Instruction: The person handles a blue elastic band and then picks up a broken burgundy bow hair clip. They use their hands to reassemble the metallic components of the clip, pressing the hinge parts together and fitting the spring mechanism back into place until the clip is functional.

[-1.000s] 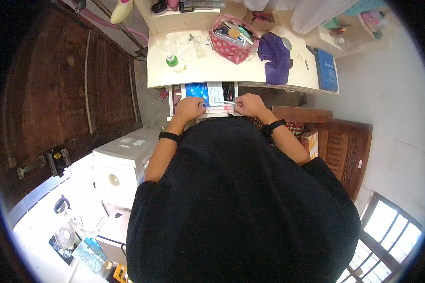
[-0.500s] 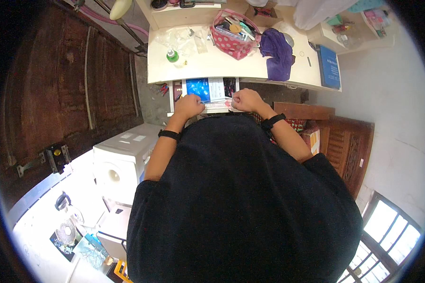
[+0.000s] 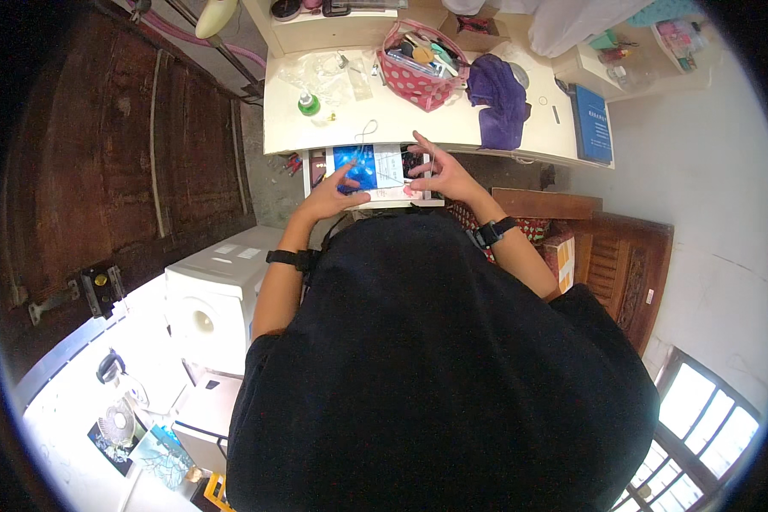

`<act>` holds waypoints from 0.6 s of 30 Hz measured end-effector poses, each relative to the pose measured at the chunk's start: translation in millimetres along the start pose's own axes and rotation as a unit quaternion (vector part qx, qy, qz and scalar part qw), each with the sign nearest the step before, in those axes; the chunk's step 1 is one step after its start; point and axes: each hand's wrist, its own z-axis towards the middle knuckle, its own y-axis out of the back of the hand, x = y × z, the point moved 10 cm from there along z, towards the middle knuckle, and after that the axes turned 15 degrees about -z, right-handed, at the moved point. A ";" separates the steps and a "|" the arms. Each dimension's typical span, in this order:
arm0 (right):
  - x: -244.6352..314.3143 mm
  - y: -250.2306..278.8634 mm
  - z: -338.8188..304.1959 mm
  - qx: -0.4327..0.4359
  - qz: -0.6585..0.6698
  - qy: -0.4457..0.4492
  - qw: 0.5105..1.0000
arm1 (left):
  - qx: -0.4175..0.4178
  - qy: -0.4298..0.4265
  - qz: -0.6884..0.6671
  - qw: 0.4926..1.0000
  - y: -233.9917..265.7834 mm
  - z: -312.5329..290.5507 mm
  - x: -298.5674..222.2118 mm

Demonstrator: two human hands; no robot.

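My left hand (image 3: 333, 198) is at the near left of a pulled-out drawer (image 3: 440, 203), its thumb and fingers spread. Across from it, my right hand (image 3: 445, 177) has its fingers apart, one pointing up toward the desk edge. A thin pale cord (image 3: 368, 130) curls up above the drawer near my left hand. Thin strands also show by the right fingers; whether they loop round them I cannot tell. Beneath the hands lie a blue-covered booklet (image 3: 360, 167) and a white printed sheet (image 3: 389, 167).
On the white desk (image 3: 316, 135) stand a green-based bottle (image 3: 308, 105), a pink dotted pouch (image 3: 418, 84) full of small items, a purple cloth (image 3: 502, 107) and a blue book (image 3: 593, 125). A white appliance (image 3: 218, 286) is at left, a wooden panel (image 3: 627, 273) at right.
Both hands have gone from closed fists to spread fingers. The thin cord now rises in a curl above the drawer. My left hand has shifted slightly left and nearer.
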 end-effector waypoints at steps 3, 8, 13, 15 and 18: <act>13.1 1.7 -0.9 -0.038 -0.093 0.035 0.994 | 0.015 0.010 0.038 0.999 -8.7 -4.0 -20.0; 29.7 -3.2 0.8 -0.044 -0.042 0.068 0.996 | 0.018 0.023 -0.185 0.982 -6.5 -7.2 -18.9; 23.0 -8.0 1.9 -0.021 -0.017 0.035 0.999 | -0.012 -0.032 -0.345 0.938 6.0 -15.0 -33.4; 20.9 -8.7 -1.5 -0.012 -0.008 0.020 1.000 | -0.032 -0.073 -0.326 0.942 9.8 -21.6 -61.8; 36.3 -15.7 -7.4 0.013 -0.052 0.047 0.997 | -0.049 -0.162 -0.286 0.943 22.7 -34.7 -108.7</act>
